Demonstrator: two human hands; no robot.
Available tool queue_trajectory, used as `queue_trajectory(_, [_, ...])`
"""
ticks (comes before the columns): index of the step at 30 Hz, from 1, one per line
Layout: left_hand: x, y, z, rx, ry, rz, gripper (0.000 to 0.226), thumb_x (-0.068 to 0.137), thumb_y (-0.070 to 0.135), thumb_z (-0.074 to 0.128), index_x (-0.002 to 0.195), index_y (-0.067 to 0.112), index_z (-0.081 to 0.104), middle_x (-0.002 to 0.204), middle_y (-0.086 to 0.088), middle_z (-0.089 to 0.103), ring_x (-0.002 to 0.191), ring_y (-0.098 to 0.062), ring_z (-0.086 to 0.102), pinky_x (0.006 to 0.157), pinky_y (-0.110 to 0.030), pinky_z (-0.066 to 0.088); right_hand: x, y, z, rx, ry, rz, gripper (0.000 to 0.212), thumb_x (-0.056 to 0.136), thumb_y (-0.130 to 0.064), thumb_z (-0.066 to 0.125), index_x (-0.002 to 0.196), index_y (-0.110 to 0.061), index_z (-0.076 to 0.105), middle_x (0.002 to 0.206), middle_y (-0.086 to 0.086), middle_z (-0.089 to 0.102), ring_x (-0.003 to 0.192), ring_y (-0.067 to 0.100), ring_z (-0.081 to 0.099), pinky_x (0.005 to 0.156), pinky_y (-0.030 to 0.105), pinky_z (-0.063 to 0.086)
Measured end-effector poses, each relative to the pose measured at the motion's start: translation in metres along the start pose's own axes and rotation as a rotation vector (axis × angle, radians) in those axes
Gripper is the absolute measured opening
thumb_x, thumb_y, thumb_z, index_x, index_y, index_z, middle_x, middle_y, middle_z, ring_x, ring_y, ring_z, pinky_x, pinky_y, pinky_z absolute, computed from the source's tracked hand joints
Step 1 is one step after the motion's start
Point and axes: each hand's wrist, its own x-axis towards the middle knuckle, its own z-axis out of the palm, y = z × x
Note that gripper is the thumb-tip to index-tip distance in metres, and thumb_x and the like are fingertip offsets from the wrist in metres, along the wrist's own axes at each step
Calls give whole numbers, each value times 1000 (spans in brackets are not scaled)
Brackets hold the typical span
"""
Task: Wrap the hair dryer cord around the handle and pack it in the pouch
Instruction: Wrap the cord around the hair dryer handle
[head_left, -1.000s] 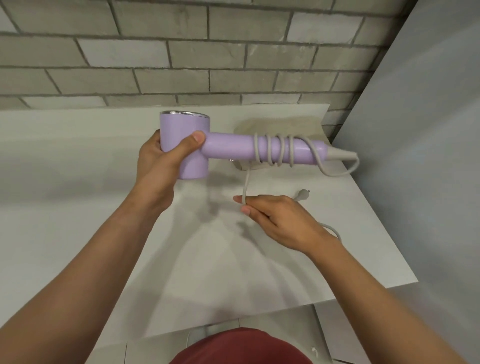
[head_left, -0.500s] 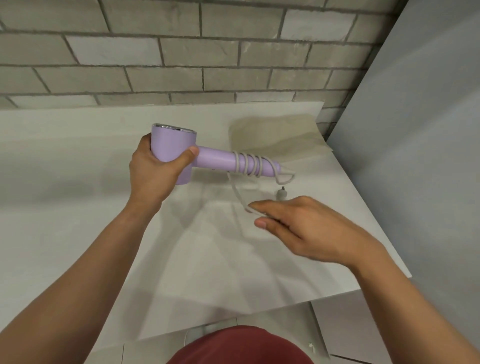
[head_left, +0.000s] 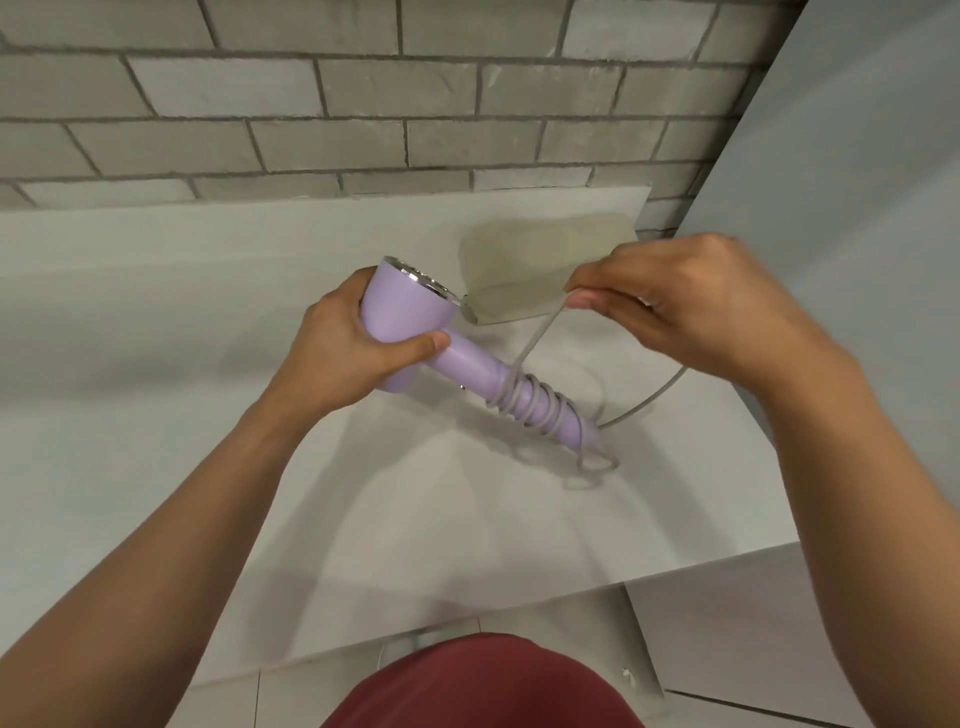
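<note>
**Two hands, one cord drawn taut above a slanting handle**

Two bare hands work over a pale desk (head_left: 156, 415) set against a brick wall. Left hand (head_left: 337, 358): its fingers are curled round the lilac hair dryer (head_left: 400, 317), thumb pressed across the barrel where the handle (head_left: 467, 364) begins. From that grip the handle's long axis slants down and to the right, away from the left fingers, with grey cord (head_left: 535, 332) coiled in several turns round its far half. One strand rises from the uppermost coil, up and to the right, to the right hand (head_left: 691, 306), whose thumb and forefinger pinch it. So the coils lie below and to the left of the right fingers. More slack curves down beneath that hand. A beige pouch (head_left: 524, 275) lies flat on the desk just behind the right fingers. The next turn probably carries the strand over the bare stretch of handle between coils and thumb; that hand is nearer the pouch.
</note>
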Motion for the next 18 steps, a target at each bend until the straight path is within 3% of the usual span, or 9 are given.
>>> queue_trajectory(5, [-10, 6, -9, -178, -159, 22, 63, 60, 57, 85, 115, 31, 67, 104, 14, 75, 91, -7, 72, 69, -20, 56, 5, 21, 7, 104, 43, 50, 25, 105, -39, 62, 113, -22, 79, 82, -1, 70, 69, 15, 56, 59, 43, 54])
queue_trajectory(8, [-13, 10, -12, -279, -178, 54, 60, 61, 53, 83, 114, 30, 68, 104, 12, 77, 93, -9, 73, 72, -21, 58, 1, 27, 20, 185, 64, 81, 24, 103, -34, 66, 114, -17, 79, 85, -1, 74, 71, 19, 66, 67, 40, 56])
queue_trajectory(11, [-14, 12, -12, -368, -169, 61, 61, 61, 50, 83, 115, 24, 69, 103, 7, 77, 92, -12, 73, 73, -24, 58, -6, 27, 38, 305, 72, 149, 22, 101, -29, 69, 115, -16, 80, 87, -21, 68, 73, -1, 61, 72, 29, 55])
queue_trajectory(13, [-16, 13, -11, -400, -150, 68, 62, 62, 49, 83, 116, 22, 69, 106, 2, 77, 94, -17, 73, 77, -30, 60, -11, 30, 50, 370, 65, 182, 23, 101, -30, 69, 117, -18, 79, 90, -31, 63, 76, -4, 64, 75, 28, 55])
queue_trajectory(16, [-19, 16, -10, -457, -156, 78, 54, 63, 45, 83, 112, 27, 70, 103, 5, 78, 93, -17, 74, 76, -28, 59, -14, 32, 60, 414, 42, 211, 26, 102, -33, 66, 121, -21, 78, 89, -26, 66, 81, 4, 67, 78, 34, 56])
queue_trajectory(18, [-19, 17, -7, -507, -165, 67, 52, 63, 42, 82, 111, 27, 70, 101, 6, 79, 93, -17, 75, 76, -29, 59, -18, 27, 69, 435, 21, 248, 26, 103, -31, 65, 124, -21, 76, 89, -28, 63, 82, -2, 64, 80, 26, 54])
